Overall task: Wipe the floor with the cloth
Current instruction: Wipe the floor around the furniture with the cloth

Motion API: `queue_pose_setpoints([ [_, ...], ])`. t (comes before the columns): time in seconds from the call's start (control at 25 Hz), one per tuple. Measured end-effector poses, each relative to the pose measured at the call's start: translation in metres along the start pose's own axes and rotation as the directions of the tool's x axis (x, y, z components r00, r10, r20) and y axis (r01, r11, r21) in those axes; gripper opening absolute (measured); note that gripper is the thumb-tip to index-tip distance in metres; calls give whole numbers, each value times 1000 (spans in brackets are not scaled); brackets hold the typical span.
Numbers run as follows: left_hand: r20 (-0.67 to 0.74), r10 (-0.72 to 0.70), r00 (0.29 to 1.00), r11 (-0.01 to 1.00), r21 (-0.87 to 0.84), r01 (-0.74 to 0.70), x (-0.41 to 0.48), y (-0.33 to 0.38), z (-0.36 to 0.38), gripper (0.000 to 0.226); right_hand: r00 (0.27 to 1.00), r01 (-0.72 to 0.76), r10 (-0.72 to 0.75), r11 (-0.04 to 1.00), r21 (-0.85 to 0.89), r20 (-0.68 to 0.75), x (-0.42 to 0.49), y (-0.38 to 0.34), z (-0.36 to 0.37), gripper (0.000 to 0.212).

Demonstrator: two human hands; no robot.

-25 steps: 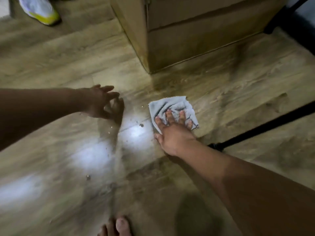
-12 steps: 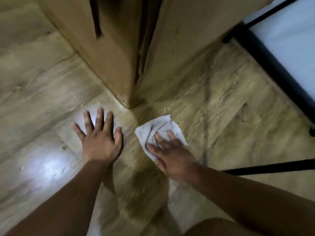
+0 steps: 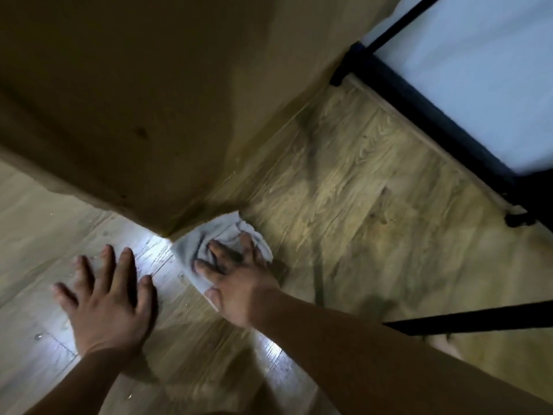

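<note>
A crumpled light grey cloth (image 3: pixel 206 238) lies on the wood-look plank floor (image 3: pixel 374 211), its far edge touching the corner of a tall wooden cabinet. My right hand (image 3: pixel 236 277) presses flat on the cloth with fingers spread, covering its near half. My left hand (image 3: pixel 104 301) rests flat on the bare floor to the left of the cloth, fingers spread, holding nothing.
The wooden cabinet (image 3: pixel 155 100) fills the upper left and its corner meets the floor just beyond the cloth. A black metal frame (image 3: pixel 425 115) with a white surface runs along the upper right. A black bar (image 3: pixel 466 322) crosses the floor at right.
My left hand came down flat onto the floor. My right hand pushed the cloth forward up against the cabinet corner. My view moved closer to the cabinet.
</note>
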State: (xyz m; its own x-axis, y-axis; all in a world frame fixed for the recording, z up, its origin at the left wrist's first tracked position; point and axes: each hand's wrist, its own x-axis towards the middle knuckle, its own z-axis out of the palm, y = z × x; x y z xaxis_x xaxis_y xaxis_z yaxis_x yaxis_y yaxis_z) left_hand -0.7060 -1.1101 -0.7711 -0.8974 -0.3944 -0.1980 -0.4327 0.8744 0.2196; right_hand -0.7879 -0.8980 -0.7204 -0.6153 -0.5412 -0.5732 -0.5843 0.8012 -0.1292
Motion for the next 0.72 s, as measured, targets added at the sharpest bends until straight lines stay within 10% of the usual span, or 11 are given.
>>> queue_pose_setpoints([
  [0.2, -19, -36, 999, 999, 8, 37, 0, 8, -5, 70, 980, -62, 74, 996, 72, -183, 29, 61, -7, 60],
  [0.52, -27, -27, 999, 997, 68, 29, 1, 7, -3, 68, 891, -428, 442, 894, 135, -103, 94, 197, -76, 58],
  [0.72, -25, -16, 1000, 996, 83, 18, 1, 0, 4, 67, 879, -309, 388, 906, 288, -276, 69, 106, -47, 54],
])
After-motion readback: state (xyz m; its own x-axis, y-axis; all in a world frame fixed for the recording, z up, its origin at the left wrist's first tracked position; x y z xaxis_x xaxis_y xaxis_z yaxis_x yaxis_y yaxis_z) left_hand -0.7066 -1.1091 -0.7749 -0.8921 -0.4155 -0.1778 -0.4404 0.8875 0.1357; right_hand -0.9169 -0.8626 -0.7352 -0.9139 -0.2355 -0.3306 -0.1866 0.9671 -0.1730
